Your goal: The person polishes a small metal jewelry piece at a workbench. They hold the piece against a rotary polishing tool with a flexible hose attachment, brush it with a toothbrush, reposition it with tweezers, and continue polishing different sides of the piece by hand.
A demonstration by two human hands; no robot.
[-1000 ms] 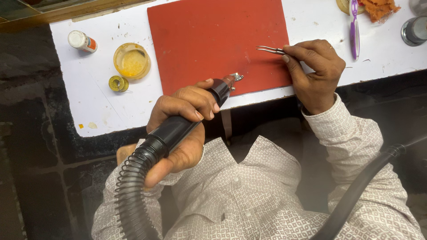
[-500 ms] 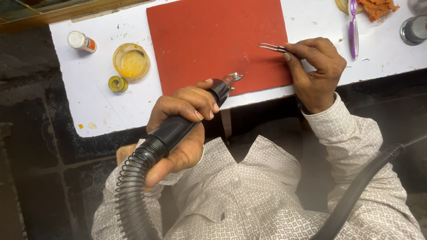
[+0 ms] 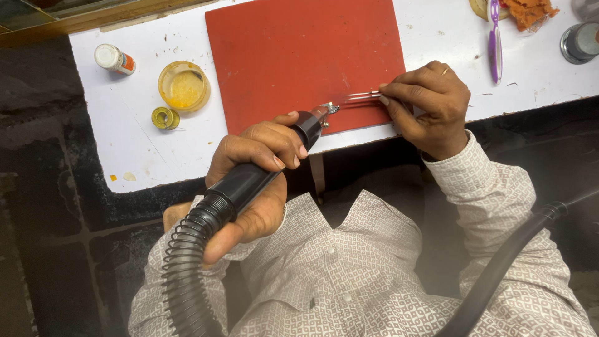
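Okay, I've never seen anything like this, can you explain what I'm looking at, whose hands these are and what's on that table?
The camera sits on a person's head, looking down at their own two hands. The left hand grips a black handheld tool on a ribbed hose. The right hand pinches metal tweezers close to the tool's tip, above a red mat. The mat lies on a white table, alongside a small yellow dish, a little white bottle and a purple-handled tool.

light: bright, even overhead | shadows: soft — faint | focus: sharp — tweezers slightly blurred
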